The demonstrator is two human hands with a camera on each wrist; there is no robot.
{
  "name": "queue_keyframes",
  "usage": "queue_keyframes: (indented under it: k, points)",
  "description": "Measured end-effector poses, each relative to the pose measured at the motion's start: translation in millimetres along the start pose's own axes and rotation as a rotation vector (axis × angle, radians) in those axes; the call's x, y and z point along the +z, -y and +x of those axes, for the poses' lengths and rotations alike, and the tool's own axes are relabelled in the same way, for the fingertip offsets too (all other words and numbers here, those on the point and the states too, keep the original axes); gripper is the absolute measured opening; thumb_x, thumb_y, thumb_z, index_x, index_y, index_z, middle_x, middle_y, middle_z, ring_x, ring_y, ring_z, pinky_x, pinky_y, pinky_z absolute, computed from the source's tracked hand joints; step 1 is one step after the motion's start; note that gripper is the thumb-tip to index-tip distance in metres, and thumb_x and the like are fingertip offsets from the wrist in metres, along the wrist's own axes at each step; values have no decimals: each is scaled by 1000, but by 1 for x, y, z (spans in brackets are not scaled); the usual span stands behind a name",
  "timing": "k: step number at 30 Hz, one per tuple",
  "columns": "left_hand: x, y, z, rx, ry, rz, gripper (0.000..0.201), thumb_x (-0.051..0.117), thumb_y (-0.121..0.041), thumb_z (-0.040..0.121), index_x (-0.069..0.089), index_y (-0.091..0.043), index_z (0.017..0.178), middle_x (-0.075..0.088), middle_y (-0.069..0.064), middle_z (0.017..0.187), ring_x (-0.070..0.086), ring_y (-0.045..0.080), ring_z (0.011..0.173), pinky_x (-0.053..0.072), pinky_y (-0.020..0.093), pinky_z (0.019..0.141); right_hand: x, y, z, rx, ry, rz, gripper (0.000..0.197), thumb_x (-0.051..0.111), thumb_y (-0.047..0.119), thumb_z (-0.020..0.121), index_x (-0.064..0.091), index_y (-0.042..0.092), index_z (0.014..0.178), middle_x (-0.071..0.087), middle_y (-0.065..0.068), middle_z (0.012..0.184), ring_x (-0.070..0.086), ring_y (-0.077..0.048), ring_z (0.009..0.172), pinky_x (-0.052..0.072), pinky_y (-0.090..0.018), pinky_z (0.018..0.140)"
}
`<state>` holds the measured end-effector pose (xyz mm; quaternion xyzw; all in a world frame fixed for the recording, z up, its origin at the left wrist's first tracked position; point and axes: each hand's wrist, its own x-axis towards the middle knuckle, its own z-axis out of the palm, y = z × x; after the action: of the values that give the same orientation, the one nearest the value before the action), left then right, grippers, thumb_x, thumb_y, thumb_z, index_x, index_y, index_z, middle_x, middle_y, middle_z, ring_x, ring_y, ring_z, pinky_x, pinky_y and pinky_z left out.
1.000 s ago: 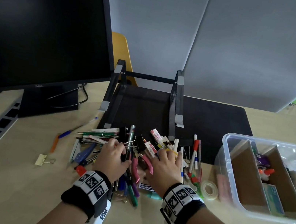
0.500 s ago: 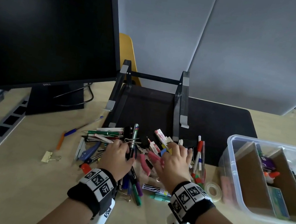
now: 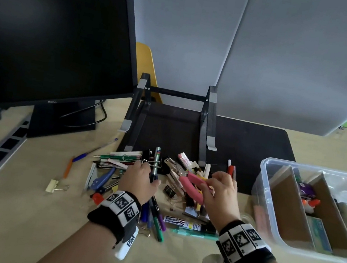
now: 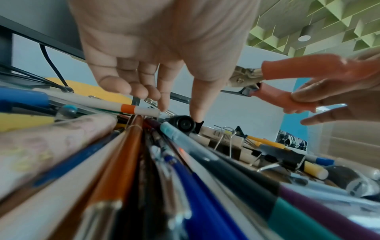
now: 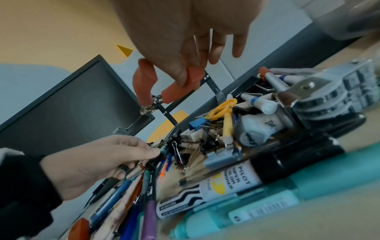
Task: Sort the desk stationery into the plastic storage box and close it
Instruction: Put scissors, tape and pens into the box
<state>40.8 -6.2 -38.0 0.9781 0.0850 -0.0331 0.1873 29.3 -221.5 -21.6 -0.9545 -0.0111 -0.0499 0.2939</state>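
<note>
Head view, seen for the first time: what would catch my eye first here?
First, the jumbled stationery pile at the middle of the desk, with both hands in it: the right hand pinches pink-handled pliers lifted above the heap, and the left hand reaches among the pens. Next, the clear plastic storage box at the right, lid off, split by cardboard dividers. A big dark monitor fills the left.

Dark monitor [image 3: 46, 40], laptop stand [image 3: 171, 117], black mat [image 3: 249, 147]
</note>
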Motion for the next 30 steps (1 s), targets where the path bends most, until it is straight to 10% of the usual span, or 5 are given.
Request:
queue_keyframes:
  k: [12,20,25,30]
  points:
    - [-24,-24,17,-154,217,70,29,53,-36,85,59,-12,69,52,1,64,55,25,68,39,27,59,-14,-7,-5,109,-1,115,20,58,18,90,71,3,94,47,3,105,49,-19,107,41,-28,96]
    - [-41,-2,-5,-3,281,112,32,39,-46,92,49,-17,85,54,3,78,53,24,72,37,31,62,-31,-1,-10,145,-27,176,19,47,21,96,62,10,96,57,0,94,51,-11,78,35,-11,59]
    - [-44,14,-29,76,329,49,19,37,-34,97,41,-16,91,48,1,71,50,26,65,35,35,60,-43,1,-17,161,-71,335,12,49,27,95,59,20,92,62,0,76,61,-21,68,54,-37,62]
    - [-43,0,-53,122,426,-63,11,33,-25,99,39,-16,98,50,6,93,57,29,78,39,34,59,-66,3,-28,72,-128,376,10,52,22,95,61,26,93,63,3,74,57,-13,60,49,-28,54]
